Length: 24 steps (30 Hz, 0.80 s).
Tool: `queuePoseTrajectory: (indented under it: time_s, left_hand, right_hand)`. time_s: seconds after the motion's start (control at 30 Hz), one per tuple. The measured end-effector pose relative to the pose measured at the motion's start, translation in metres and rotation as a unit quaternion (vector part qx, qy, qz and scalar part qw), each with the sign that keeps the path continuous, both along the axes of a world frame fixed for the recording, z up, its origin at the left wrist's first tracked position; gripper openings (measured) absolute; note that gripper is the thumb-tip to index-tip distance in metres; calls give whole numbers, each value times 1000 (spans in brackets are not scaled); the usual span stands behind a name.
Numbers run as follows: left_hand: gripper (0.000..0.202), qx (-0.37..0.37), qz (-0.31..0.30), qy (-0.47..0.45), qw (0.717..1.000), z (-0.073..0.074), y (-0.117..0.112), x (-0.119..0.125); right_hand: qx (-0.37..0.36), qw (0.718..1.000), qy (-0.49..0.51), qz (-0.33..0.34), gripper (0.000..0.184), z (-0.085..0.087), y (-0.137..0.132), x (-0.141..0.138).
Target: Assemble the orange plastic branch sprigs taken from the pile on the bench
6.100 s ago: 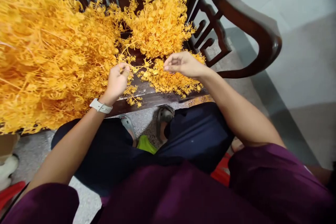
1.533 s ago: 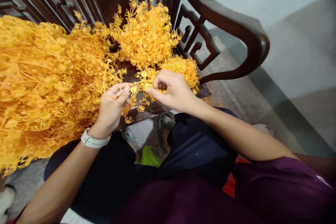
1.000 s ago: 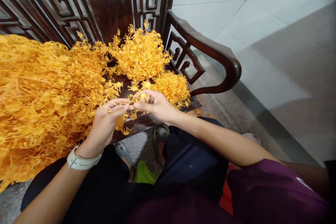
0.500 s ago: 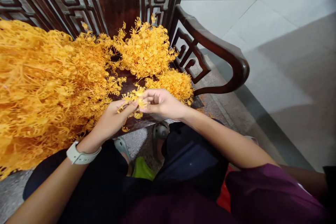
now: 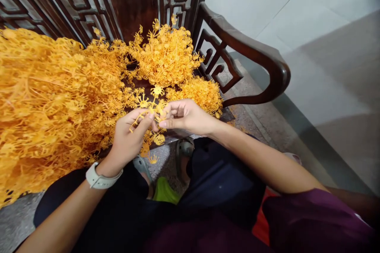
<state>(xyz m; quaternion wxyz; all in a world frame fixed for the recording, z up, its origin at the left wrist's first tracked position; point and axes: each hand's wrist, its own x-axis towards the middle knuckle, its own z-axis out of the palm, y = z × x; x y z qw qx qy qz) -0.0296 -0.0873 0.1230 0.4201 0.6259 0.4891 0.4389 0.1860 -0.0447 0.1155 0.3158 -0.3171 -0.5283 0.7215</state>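
Observation:
My left hand (image 5: 127, 140) is closed around a thin orange plastic sprig (image 5: 150, 108) with small flower-like heads, holding it over the front edge of a dark wooden bench (image 5: 166, 140). My right hand (image 5: 185, 116) pinches the same sprig at its right side, fingertips touching the left hand's. A white watch (image 5: 101, 180) sits on my left wrist. A huge heap of the same orange sprigs (image 5: 50, 102) fills the bench to the left. Two smaller piles lie behind my hands: a tall one (image 5: 166, 57) and a low one (image 5: 198, 95).
The bench's carved armrest (image 5: 252, 53) curves round on the right, and its carved back (image 5: 89, 0) rises behind the piles. Grey tiled floor (image 5: 326, 47) lies beyond. My dark trousers, sandalled feet (image 5: 184, 150) and a green thing (image 5: 163, 191) are below.
My hands stay together on the sprig; it has turned so its flower heads stand up between my fingers. The camera has shifted slightly.

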Motion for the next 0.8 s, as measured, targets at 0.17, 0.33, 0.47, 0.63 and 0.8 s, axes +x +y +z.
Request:
queuePoseTrajectory:
  time_s: [0.17, 0.33, 0.47, 0.63, 0.8]
  left_hand:
    - [35, 4, 39, -41, 998, -2, -2, 2]
    - [35, -10, 62, -69, 996, -3, -3, 5]
    - [35, 1, 80, -80, 994, 2, -6, 5]
    - [13, 82, 69, 39, 993, -4, -15, 1]
    - [1, 146, 79, 118, 979, 4, -23, -3]
  right_hand:
    - [15, 1000, -11, -15, 36, 3, -4, -4]
    - [51, 998, 3, -32, 40, 2, -5, -10]
    - [81, 995, 8, -49, 43, 2, -8, -17]
    - [165, 980, -104, -38, 27, 6, -9, -22]
    - [321, 892, -319, -14, 21, -12, -3, -24]
